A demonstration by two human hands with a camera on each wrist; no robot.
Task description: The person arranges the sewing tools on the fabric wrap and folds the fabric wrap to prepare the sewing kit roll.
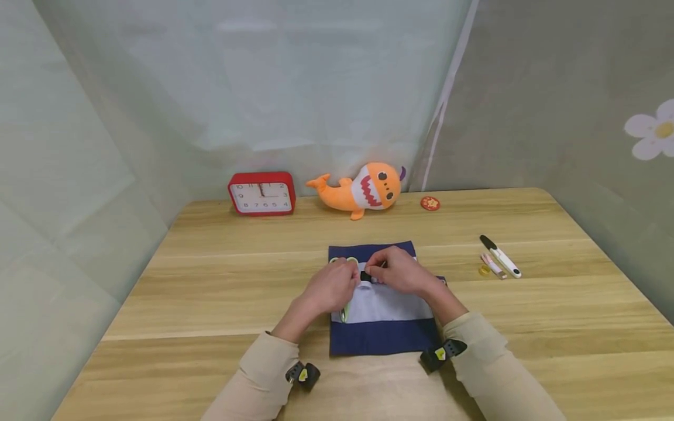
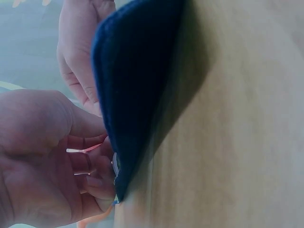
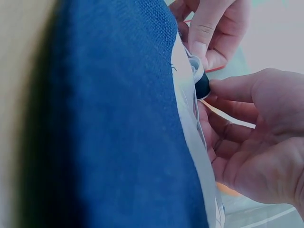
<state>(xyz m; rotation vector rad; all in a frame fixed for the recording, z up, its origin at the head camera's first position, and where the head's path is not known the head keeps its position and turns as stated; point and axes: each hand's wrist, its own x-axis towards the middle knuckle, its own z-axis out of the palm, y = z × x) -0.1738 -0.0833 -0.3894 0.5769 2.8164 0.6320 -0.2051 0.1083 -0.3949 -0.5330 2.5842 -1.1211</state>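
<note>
A navy cloth organizer (image 1: 384,338) with a pale grey inside lies open on the table under both hands. In the right wrist view my right hand (image 3: 270,118) pinches a small black spool (image 3: 203,86), its thumb against the side. The spool sits at a white elastic loop (image 3: 195,64) on the pale lining. My left hand (image 1: 334,286) has thumb and fingers pinched at that loop, beside the spool. Green-handled scissors (image 1: 344,314) lie on the organizer, partly covered by the left hand. From the left wrist, the raised navy edge hides the spool.
At the back stand a red clock (image 1: 262,194) and an orange plush shark (image 1: 363,190), with a round red piece (image 1: 430,203) to their right. Right of the organizer lie a black-and-white slim tool (image 1: 501,257), a pink-and-white small item (image 1: 494,266) and a yellow ring (image 1: 484,270).
</note>
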